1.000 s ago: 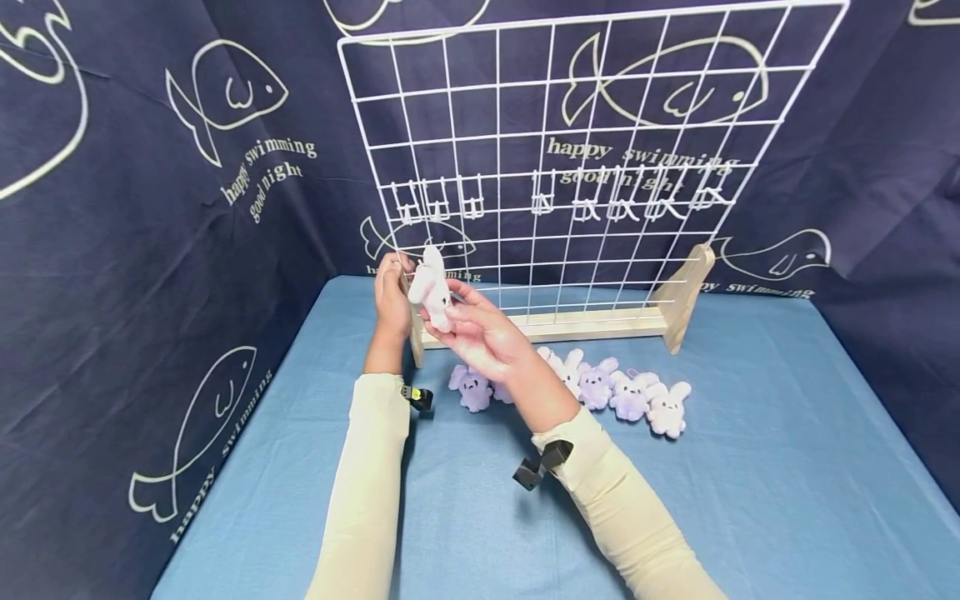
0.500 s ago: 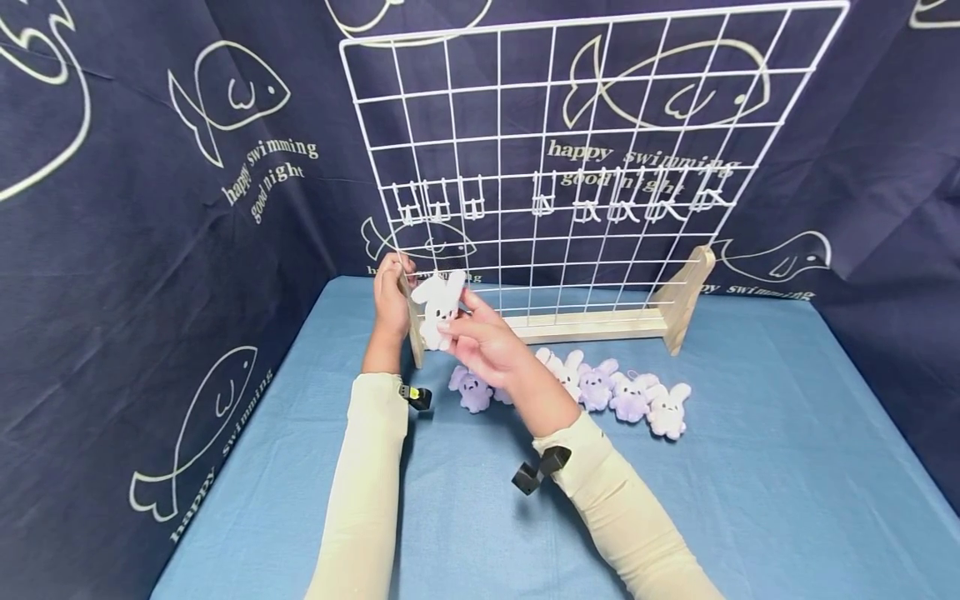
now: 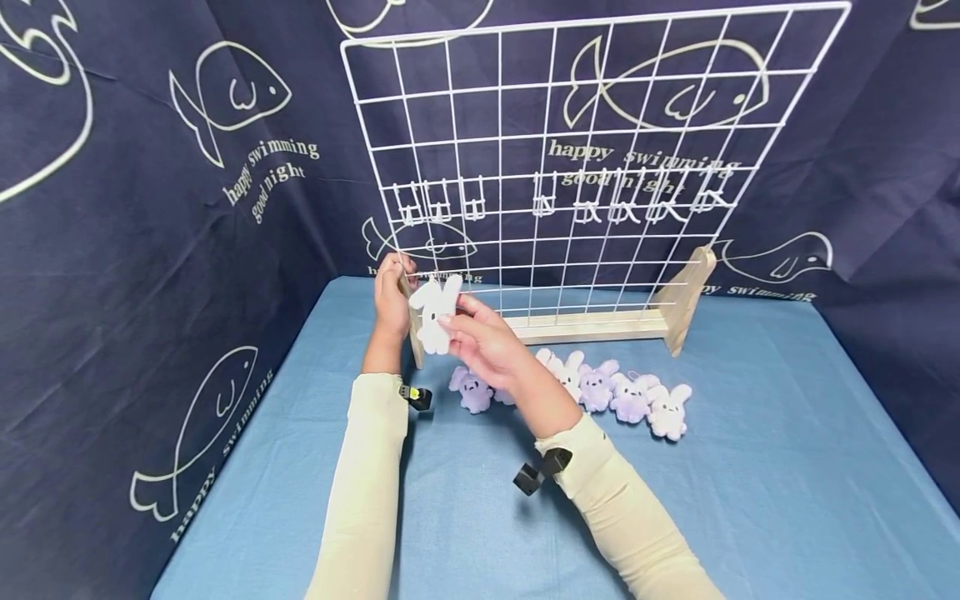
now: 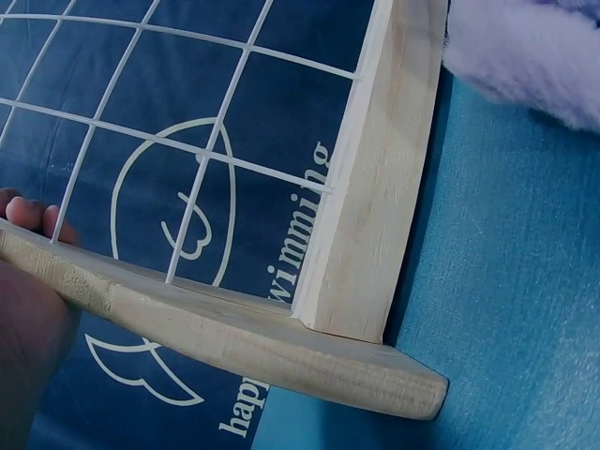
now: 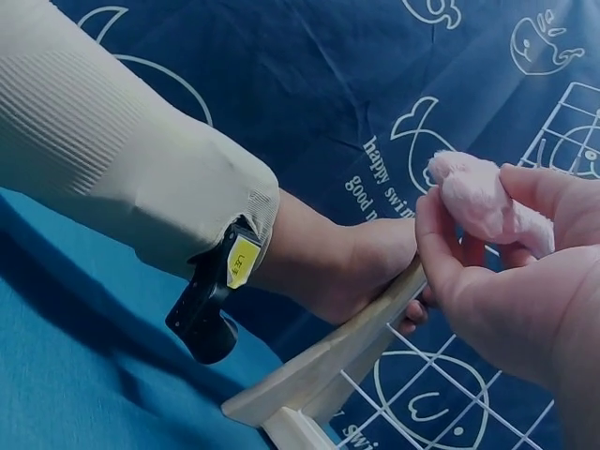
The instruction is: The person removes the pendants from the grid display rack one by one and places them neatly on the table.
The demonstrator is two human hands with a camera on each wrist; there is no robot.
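A small pale plush bunny (image 3: 432, 321) is pinched between the thumb and fingers of my right hand (image 3: 487, 340), in front of the rack's left end. In the right wrist view the plush bunny (image 5: 483, 199) looks pale pink. My left hand (image 3: 392, 300) grips the left wooden side post (image 4: 216, 342) of the white wire grid rack (image 3: 525, 133); its fingertips (image 4: 33, 214) show on the far side of the post. Several white hooks (image 3: 543, 205) hang in a row across the grid.
Several lilac and white plush bunnies lie in a row on the blue cloth before the rack, from a lilac bunny (image 3: 474, 392) to a white bunny (image 3: 669, 412) at the right. A wooden foot (image 3: 686, 296) supports the rack's right end. Dark fish-print fabric (image 3: 247, 208) hangs behind.
My right hand has lowered the plush bunny slightly and turned it from a tilted side view to a more upright one. My left hand stays on the post.
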